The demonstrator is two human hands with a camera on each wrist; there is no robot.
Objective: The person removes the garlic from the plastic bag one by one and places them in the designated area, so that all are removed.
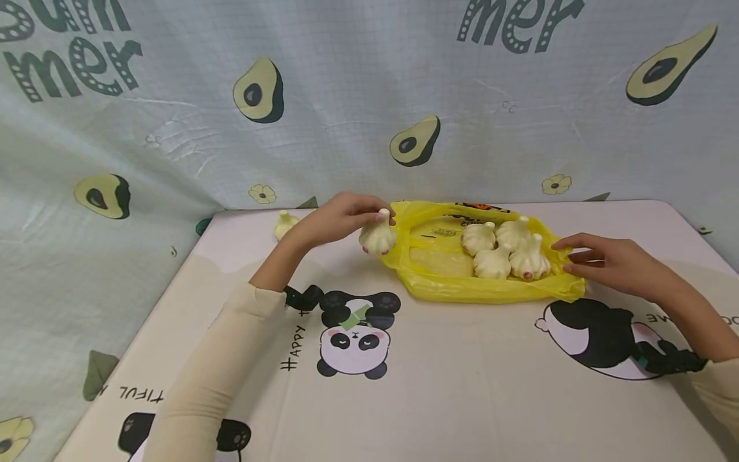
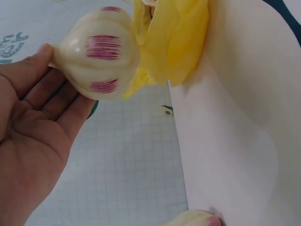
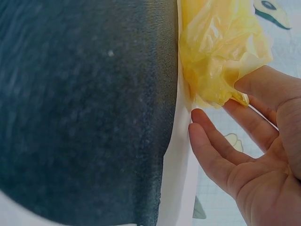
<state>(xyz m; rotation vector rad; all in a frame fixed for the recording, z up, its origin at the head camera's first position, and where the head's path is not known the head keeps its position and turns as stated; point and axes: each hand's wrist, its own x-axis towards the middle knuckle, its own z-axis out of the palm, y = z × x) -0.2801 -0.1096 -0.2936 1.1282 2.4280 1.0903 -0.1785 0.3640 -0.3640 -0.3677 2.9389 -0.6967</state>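
Left hand (image 1: 349,219): pinches the held garlic (image 1: 378,239) by its stem.
Held garlic: stem up, bulb below the fingertips, at the bag's left end; whether it touches the rim cannot be told.
Yellow bag (image 1: 462,292): to the right of the held garlic, long axis running left to right between the hands, mouth open.
Right hand (image 1: 620,263): grips the bag's right end between thumb and finger.
Four garlics (image 1: 492,263): inside, bunched nearer the right hand.
Loose garlic (image 1: 285,224): on the table (image 1: 433,385), left of the left hand.
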